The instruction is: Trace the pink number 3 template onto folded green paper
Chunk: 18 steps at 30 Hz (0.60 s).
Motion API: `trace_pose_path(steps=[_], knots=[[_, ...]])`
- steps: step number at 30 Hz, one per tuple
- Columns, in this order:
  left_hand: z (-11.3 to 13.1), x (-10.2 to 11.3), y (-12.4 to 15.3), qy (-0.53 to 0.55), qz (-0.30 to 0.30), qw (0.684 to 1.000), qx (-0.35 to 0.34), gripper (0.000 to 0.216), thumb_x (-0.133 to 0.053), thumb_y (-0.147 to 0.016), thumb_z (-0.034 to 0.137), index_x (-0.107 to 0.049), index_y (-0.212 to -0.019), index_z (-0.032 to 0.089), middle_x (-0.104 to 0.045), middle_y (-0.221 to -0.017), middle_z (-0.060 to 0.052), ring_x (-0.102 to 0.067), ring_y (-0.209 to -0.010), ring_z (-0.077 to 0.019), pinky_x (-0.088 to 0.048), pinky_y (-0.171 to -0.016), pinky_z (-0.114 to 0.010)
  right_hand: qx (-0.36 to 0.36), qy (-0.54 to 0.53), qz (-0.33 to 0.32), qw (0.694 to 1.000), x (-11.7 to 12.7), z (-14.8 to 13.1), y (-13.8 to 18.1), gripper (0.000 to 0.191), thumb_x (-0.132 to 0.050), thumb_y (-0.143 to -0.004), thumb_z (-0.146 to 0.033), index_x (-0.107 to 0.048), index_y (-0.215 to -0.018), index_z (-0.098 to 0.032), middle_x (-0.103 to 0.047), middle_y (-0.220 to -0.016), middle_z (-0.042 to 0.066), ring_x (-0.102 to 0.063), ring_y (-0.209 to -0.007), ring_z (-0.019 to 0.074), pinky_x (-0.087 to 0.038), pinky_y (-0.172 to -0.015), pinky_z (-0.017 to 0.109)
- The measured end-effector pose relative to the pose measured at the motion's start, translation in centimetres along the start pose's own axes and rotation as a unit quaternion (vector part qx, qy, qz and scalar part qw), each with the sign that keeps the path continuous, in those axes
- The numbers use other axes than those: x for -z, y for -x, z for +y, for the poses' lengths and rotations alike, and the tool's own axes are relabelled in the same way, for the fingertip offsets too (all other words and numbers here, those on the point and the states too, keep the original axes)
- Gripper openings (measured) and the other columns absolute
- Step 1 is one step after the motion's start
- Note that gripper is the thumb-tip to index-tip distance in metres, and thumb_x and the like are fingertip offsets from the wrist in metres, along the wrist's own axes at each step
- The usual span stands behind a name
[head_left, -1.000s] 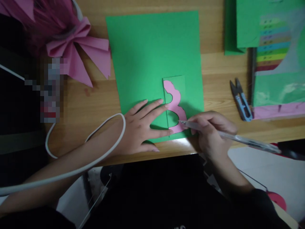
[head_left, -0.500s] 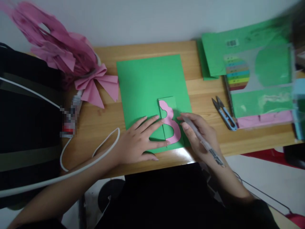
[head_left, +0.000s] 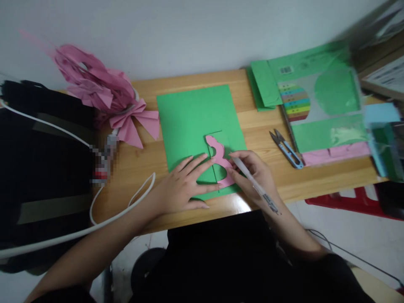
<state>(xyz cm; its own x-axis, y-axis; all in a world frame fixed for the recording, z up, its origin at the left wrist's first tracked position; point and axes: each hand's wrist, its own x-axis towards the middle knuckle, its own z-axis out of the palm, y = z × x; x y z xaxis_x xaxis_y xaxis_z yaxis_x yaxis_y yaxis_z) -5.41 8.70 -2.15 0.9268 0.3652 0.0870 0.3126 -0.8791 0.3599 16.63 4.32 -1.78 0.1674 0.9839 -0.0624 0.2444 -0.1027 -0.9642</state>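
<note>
Pink paper shape [head_left: 222, 160] lies near the bottom edge of a big green sheet [head_left: 192, 113], and the sheet is flat on the wooden worktop [head_left: 259, 130]. The shape is wavy, with two round bites in its left side, and green shows through them. Thin dark lines run on the green paper by its top and left side. The left hand [head_left: 187, 185] lies on the green sheet with its grip wide apart, and some of its fingertips reach the left edge of the pink shape. The right hand [head_left: 255, 174] has its grip clamped on a clear pen [head_left: 253, 179], which slants across that hand. Its fingertips are close by the right edge of the shape, but I cannot tell if they touch it. To the right of the sheet sit small blue snips [head_left: 286, 149], with their points a bit apart. Just past them is a clear packet [head_left: 322, 105] of green and pink paper, and next to it is a folded green paper [head_left: 264, 84]. On the left there is a pink paper bow [head_left: 135, 124], and a white cord [head_left: 123, 219] loops over the left arm. A black bag [head_left: 59, 168] is further left.
</note>
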Motion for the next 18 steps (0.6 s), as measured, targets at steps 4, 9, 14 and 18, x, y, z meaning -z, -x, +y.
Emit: trace_pose_path(steps=[4,9,14,18], knots=[[-0.5,-0.6,0.1,0.004,0.064,0.998,-0.007,0.046,-0.060,-0.089,0.055,-0.059,-0.131,0.037,-0.042,-0.146,-0.011,-0.034,-0.140,-0.0354,-0.031,-0.112,-0.055,0.001,-0.014,0.067,0.998,1.3,0.5,-0.3,0.025,-0.071,-0.070,-0.025,-0.060,-0.092,-0.022,-0.067,-0.072,-0.002,-0.064,-0.062,0.0123,-0.054,-0.055,0.025],[-1.2,-0.3,-0.3,0.132,0.132,0.976,0.115,0.024,-0.061,-0.091,0.041,-0.073,-0.097,0.022,-0.061,-0.113,-0.012,-0.052,-0.120,-0.0324,-0.038,-0.103,-0.056,0.014,0.012,0.178,0.984,5.0,1.6,-0.3,0.031,-0.074,-0.064,-0.027,-0.059,-0.089,-0.021,-0.065,-0.070,-0.002,-0.063,-0.062,0.0148,-0.054,-0.058,0.031],[0.4,1.3,-0.7,0.284,0.162,0.910,0.254,0.017,-0.061,-0.086,0.031,-0.071,-0.091,0.019,-0.065,-0.107,-0.010,-0.059,-0.106,-0.0263,-0.043,-0.101,-0.052,0.021,0.094,0.251,0.963,6.4,2.5,0.9,0.038,-0.073,-0.067,-0.036,-0.060,-0.099,-0.019,-0.066,-0.083,0.003,-0.065,-0.074,0.0192,-0.054,-0.070,0.039],[2.7,1.2,-1.1,0.405,0.190,0.828,0.337,0.038,-0.059,-0.086,0.035,-0.059,-0.121,0.019,-0.063,-0.122,-0.012,-0.064,-0.108,-0.0244,-0.052,-0.091,-0.043,0.042,0.096,0.225,0.969,4.0,1.6,1.9,0.031,-0.058,-0.082,-0.041,-0.061,-0.104,-0.019,-0.067,-0.103,0.008,-0.065,-0.096,0.0237,-0.050,-0.088,0.046]])
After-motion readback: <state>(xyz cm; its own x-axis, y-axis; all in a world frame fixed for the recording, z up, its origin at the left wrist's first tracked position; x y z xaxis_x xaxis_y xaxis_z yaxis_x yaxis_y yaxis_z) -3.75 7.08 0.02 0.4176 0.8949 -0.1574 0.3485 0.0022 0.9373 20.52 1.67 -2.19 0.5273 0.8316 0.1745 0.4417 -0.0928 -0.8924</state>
